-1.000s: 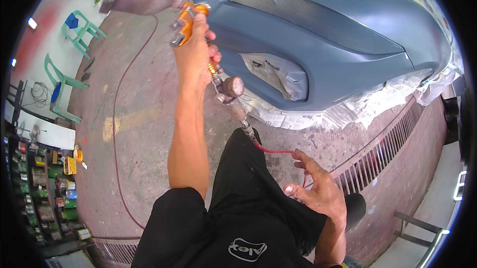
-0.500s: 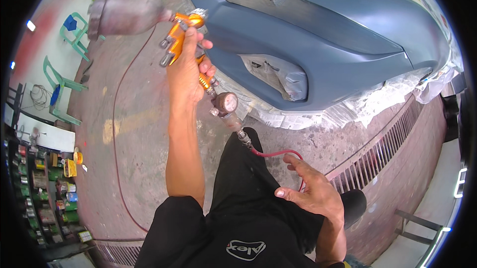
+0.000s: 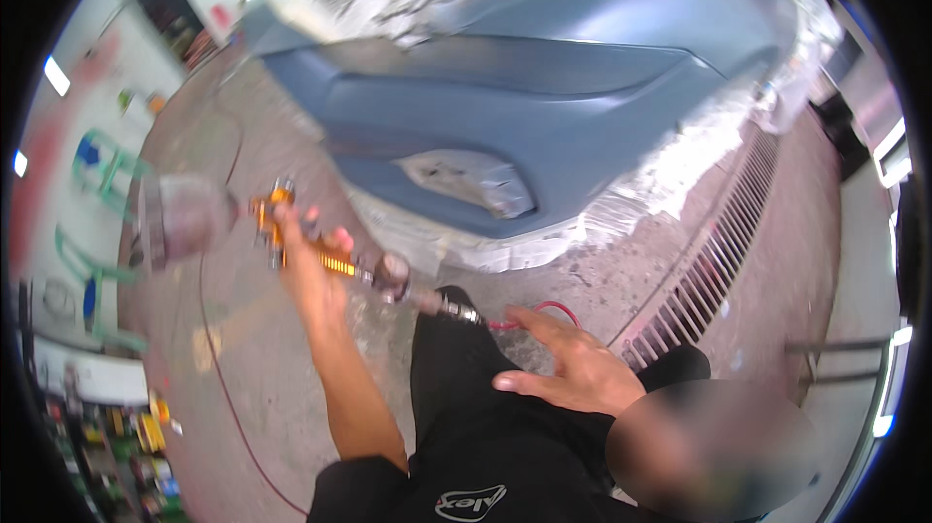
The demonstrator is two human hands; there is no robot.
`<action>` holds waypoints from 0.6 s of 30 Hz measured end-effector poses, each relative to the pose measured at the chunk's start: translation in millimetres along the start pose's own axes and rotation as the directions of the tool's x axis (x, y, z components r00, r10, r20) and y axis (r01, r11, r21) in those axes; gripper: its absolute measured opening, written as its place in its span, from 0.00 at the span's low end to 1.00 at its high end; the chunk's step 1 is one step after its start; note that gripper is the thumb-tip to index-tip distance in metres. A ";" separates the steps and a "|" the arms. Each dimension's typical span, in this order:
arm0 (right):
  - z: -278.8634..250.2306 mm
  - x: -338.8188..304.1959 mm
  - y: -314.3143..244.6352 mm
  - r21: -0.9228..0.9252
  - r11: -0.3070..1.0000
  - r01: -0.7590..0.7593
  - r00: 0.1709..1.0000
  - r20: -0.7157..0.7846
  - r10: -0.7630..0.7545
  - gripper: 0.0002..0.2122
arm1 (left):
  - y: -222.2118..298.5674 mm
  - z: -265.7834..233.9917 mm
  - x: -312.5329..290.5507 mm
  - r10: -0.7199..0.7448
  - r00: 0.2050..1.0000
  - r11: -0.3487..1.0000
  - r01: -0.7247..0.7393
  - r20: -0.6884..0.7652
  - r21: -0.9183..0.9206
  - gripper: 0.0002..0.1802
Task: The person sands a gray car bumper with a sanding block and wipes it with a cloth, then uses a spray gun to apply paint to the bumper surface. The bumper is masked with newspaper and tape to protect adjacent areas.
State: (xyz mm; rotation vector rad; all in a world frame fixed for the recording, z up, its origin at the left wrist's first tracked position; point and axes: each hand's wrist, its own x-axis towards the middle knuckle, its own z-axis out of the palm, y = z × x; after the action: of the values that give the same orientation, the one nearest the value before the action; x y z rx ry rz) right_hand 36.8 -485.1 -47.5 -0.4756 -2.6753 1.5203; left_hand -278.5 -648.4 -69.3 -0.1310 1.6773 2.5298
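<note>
My left hand (image 3: pixel 309 276) is closed round the handle of an orange-gold spray gun (image 3: pixel 336 262). The gun's cloudy cup (image 3: pixel 189 218) points out to the left, apart from the bumper. Below the handle sit a round pressure gauge (image 3: pixel 391 271) and a metal coupling. A red hose (image 3: pixel 560 307) leads from there towards my right hand (image 3: pixel 573 363). That hand is above my thigh, thumb and fingers spread, fingertips close to the hose; whether they touch it I cannot tell. Ahead stands a blue-grey car bumper (image 3: pixel 582 120), its lower opening covered with masking paper (image 3: pixel 456 179).
Masking paper and film (image 3: pixel 621 208) edge the bumper's underside. A floor grate (image 3: pixel 704 271) runs along the right. A thin hose (image 3: pixel 221 387) crosses the floor at left. Green chairs (image 3: pixel 107 174) and shelves of cans (image 3: pixel 116 455) line the left wall. A blurred patch covers the lower right.
My left hand has brought the spray gun down and left, away from the bumper. My right hand has moved left, closer to the hose coupling. The view has shifted too.
</note>
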 end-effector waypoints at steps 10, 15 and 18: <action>19.2 78.6 6.5 -0.003 0.949 0.316 0.915 -0.264 -0.306 0.42 | -81.1 53.9 -137.8 0.159 0.765 0.844 -0.434 0.624 0.316 0.38; 12.1 56.6 32.7 0.070 0.875 0.479 0.768 -0.516 -0.379 0.39 | -42.7 73.4 -162.6 -0.191 0.530 0.744 -0.472 0.826 0.474 0.44; 9.2 47.3 45.2 0.294 0.882 0.369 0.793 -0.594 -0.134 0.25 | -40.4 78.8 -164.6 -0.124 0.329 0.745 -0.592 0.936 0.306 0.64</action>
State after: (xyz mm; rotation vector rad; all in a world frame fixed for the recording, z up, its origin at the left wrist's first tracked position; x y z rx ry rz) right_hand 1.4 -458.2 -96.3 -0.4227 -1.8377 1.4912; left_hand -111.1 -566.5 -54.3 1.4699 1.8093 1.3157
